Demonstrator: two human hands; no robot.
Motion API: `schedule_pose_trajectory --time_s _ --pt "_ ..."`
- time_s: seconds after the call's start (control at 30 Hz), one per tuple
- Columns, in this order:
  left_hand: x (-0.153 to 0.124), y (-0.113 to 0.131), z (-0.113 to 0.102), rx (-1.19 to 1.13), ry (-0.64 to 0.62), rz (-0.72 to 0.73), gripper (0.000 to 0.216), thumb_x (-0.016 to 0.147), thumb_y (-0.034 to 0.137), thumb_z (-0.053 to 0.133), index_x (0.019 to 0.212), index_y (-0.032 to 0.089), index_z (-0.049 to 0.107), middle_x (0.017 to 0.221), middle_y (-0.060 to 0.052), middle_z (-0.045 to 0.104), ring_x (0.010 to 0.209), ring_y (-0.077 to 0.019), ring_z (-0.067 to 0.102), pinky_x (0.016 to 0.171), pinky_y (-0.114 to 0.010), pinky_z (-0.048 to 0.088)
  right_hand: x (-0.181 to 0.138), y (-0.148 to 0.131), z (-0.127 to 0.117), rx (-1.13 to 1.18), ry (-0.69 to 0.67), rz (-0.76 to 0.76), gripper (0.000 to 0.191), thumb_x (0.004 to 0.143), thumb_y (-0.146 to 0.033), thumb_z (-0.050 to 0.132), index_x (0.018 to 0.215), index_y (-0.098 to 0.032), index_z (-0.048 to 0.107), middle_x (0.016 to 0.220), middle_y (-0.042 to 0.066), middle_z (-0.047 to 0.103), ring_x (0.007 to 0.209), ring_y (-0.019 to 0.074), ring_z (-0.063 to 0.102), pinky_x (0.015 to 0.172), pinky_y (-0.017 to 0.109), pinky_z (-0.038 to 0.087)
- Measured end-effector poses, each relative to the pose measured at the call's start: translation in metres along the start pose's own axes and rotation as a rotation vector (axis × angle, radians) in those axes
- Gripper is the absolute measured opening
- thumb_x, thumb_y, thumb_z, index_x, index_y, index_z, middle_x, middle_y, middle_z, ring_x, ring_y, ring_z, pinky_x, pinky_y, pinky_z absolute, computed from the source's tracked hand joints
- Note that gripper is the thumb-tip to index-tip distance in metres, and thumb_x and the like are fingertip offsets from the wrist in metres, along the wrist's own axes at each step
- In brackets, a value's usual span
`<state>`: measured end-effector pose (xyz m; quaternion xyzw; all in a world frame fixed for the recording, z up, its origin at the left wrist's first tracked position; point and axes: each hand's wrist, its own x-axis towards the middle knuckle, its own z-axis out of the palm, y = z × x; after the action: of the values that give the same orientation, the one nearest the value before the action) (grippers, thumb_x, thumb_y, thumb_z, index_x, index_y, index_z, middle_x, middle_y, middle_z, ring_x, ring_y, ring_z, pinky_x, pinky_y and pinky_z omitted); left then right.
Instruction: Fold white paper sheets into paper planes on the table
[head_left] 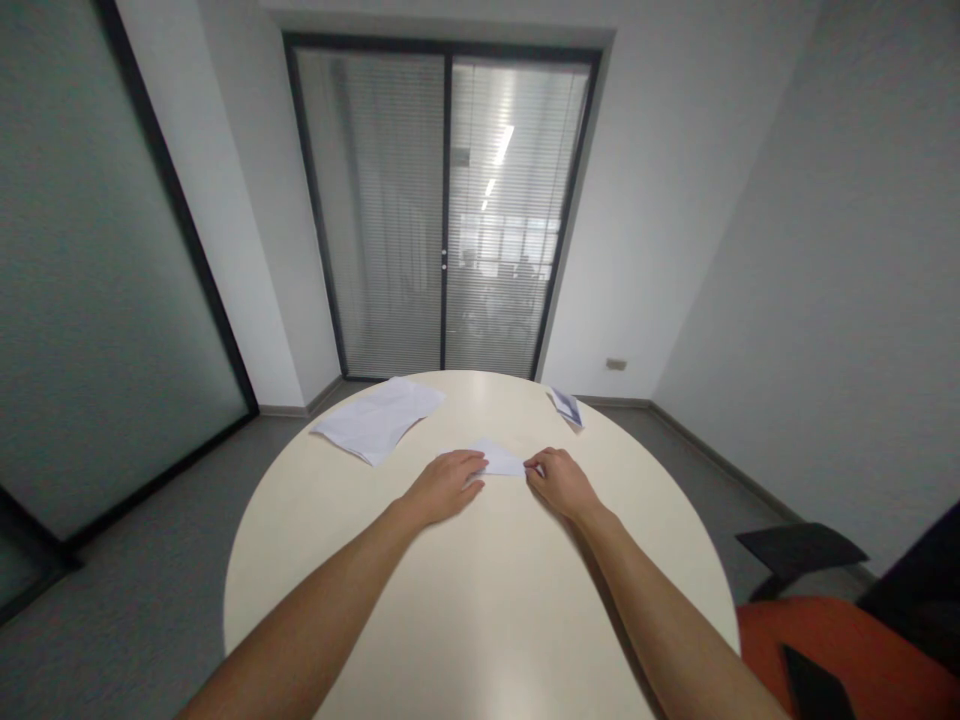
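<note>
A small folded sheet of white paper point(501, 460), roughly triangular, lies flat between my hands on the round table. My left hand point(448, 486) rests over its left end, fingers stretched out and pressing on it. At the right corner, my right hand point(561, 482) has its thumb and fingertips pinched together on the paper. The fingers of both hands cover parts of the paper's ends.
A larger creased white sheet point(381, 418) lies at the table's far left. A folded paper piece point(567, 408) sits near the far right edge of the cream tabletop point(465, 600). An orange-seated chair point(832, 650) with black armrests stands at the right.
</note>
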<state>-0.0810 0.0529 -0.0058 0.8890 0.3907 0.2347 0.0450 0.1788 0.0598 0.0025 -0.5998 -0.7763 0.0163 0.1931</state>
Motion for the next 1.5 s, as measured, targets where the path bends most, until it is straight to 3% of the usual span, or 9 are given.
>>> schedule_pose_trajectory --time_s 0.23,0.37,0.47,0.6,0.77,0.97,1.17,1.3,1.5 --pt "-0.004 0.002 0.004 -0.017 -0.16 0.028 0.059 0.101 0.055 0.035 0.144 0.018 0.05 0.156 -0.011 0.04 0.145 -0.0279 0.036 0.12 -0.044 0.029 -0.002 -0.008 -0.008 -0.068 0.012 -0.05 0.028 0.092 -0.025 0.05 0.103 -0.018 0.076 0.107 0.011 0.073 0.103 0.0253 0.063 0.092 0.032 0.045" --pt "-0.004 0.002 0.003 -0.013 -0.186 0.019 0.064 0.099 0.059 0.036 0.147 0.018 0.047 0.158 -0.011 0.038 0.146 -0.0292 0.033 0.12 -0.045 0.026 -0.007 -0.023 -0.012 0.033 -0.04 -0.253 0.032 0.096 -0.026 0.044 0.114 -0.019 0.07 0.115 0.01 0.071 0.107 0.0229 0.064 0.1 0.035 0.042" --pt "-0.004 0.002 0.004 -0.019 -0.19 0.029 0.065 0.099 0.06 0.036 0.15 0.02 0.042 0.159 -0.01 0.036 0.147 -0.0294 0.031 0.121 -0.046 0.025 -0.01 -0.032 -0.005 0.122 -0.146 -0.391 0.042 0.099 -0.036 0.043 0.136 -0.02 0.056 0.137 0.011 0.061 0.128 0.0253 0.054 0.113 0.044 0.033" --pt "-0.004 0.002 0.005 -0.04 -0.184 0.04 0.066 0.099 0.062 0.034 0.153 0.024 0.037 0.16 -0.009 0.034 0.147 -0.0293 0.031 0.12 -0.047 0.025 -0.011 -0.032 0.01 0.123 -0.26 -0.363 0.066 0.098 -0.048 0.043 0.154 -0.015 0.034 0.159 0.014 0.035 0.148 0.0299 0.03 0.12 0.052 0.021" --pt "-0.004 0.003 0.004 -0.038 -0.204 0.01 0.067 0.099 0.064 0.032 0.15 0.023 0.042 0.16 -0.009 0.034 0.148 -0.0284 0.029 0.121 -0.045 0.023 -0.01 -0.024 0.012 0.12 -0.313 -0.312 0.076 0.098 -0.06 0.035 0.157 -0.011 0.028 0.162 0.016 0.023 0.151 0.0299 0.021 0.122 0.049 0.018" --pt "-0.003 0.006 0.001 -0.004 -0.267 -0.053 0.066 0.098 0.064 0.031 0.151 0.026 0.039 0.162 -0.009 0.03 0.15 -0.0319 0.023 0.12 -0.056 0.018 -0.009 -0.02 0.009 0.096 -0.3 -0.239 0.083 0.097 -0.067 0.03 0.156 -0.008 0.029 0.162 0.018 0.022 0.151 0.0311 0.018 0.122 0.048 0.019" --pt "-0.003 0.008 -0.001 0.002 -0.293 -0.082 0.068 0.098 0.066 0.03 0.152 0.026 0.037 0.163 -0.009 0.026 0.151 -0.0334 0.02 0.12 -0.056 0.016 -0.007 -0.014 0.015 0.064 -0.258 -0.222 0.081 0.098 -0.063 0.028 0.154 -0.005 0.032 0.16 0.021 0.027 0.151 0.0302 0.02 0.122 0.045 0.02" --pt "-0.003 0.007 0.001 0.006 -0.292 -0.081 0.068 0.097 0.067 0.03 0.152 0.027 0.037 0.163 -0.009 0.027 0.151 -0.0338 0.02 0.119 -0.059 0.015 -0.008 -0.014 0.012 0.054 -0.259 -0.176 0.079 0.098 -0.064 0.029 0.155 -0.009 0.032 0.161 0.019 0.028 0.151 0.0317 0.021 0.121 0.052 0.019" --pt "-0.003 0.006 0.0 -0.004 -0.305 -0.076 0.068 0.097 0.067 0.029 0.154 0.029 0.034 0.164 -0.008 0.024 0.151 -0.0327 0.017 0.119 -0.059 0.013 -0.012 -0.025 0.001 0.11 -0.296 -0.294 0.074 0.099 -0.064 0.029 0.155 -0.017 0.032 0.162 0.014 0.026 0.152 0.0302 0.018 0.122 0.056 0.01"
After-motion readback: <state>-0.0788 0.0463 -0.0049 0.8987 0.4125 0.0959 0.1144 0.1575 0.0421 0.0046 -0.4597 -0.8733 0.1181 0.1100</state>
